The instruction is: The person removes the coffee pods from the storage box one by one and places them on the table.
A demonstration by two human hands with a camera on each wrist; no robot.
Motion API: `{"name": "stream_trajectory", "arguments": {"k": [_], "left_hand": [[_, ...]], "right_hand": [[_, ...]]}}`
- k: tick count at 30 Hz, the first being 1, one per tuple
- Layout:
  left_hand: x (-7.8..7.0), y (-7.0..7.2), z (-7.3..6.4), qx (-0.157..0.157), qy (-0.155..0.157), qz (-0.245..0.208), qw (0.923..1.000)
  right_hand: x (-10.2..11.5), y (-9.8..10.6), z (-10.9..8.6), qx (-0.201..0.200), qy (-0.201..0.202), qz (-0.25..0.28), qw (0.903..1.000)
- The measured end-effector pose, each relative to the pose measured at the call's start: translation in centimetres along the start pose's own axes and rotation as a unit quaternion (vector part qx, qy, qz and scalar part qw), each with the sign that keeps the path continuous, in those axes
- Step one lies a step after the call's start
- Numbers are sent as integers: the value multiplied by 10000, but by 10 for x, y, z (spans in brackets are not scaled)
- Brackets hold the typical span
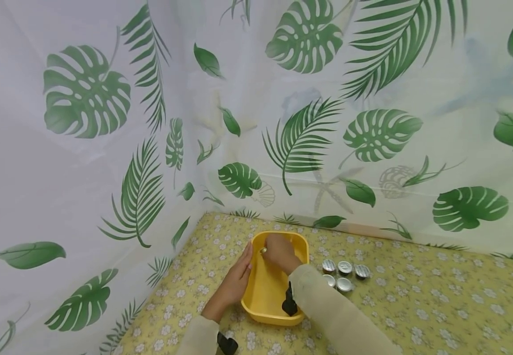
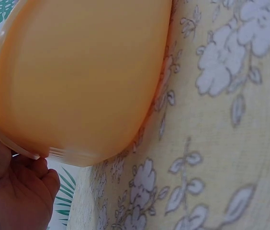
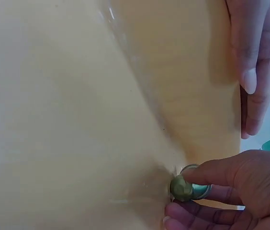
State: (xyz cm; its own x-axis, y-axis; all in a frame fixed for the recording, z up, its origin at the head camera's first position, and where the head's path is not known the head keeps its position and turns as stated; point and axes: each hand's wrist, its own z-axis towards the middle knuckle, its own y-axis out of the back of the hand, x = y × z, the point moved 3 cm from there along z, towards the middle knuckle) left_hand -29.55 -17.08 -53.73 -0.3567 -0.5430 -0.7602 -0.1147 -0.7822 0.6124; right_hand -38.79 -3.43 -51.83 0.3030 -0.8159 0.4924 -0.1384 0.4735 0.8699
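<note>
A yellow plastic basin (image 1: 267, 296) stands on the cloth in front of me. My left hand (image 1: 235, 276) holds its left rim; in the right wrist view a finger with a pale nail (image 3: 250, 79) lies over the wall. Inside the basin, at the far left corner, is my right hand (image 1: 278, 251). Between its thumb and fingers it pinches a small round pod (image 3: 182, 188) with a dull gold-green part and a shiny rim, low by the basin floor. Several small round pods with silver foil lids (image 1: 344, 267) sit on the cloth right of the basin.
A yellow flowered tablecloth (image 1: 416, 291) covers the surface. White curtains with a green leaf print (image 1: 310, 113) rise behind it and along the left side, close to the basin's far end. A dark wrist strap (image 1: 289, 301) on the right sleeve hangs over the basin.
</note>
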Motion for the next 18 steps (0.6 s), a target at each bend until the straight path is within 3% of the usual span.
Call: {"name": "stream_trajectory", "arguments": {"k": [10, 18], "left_hand": [[1, -3, -2, 18, -29, -44, 10000], [5, -2, 0, 27, -46, 4, 10000]], "right_hand": [[2, -5, -1, -90, 242, -374, 9990], [5, 0, -4, -19, 109, -391, 9992]]}}
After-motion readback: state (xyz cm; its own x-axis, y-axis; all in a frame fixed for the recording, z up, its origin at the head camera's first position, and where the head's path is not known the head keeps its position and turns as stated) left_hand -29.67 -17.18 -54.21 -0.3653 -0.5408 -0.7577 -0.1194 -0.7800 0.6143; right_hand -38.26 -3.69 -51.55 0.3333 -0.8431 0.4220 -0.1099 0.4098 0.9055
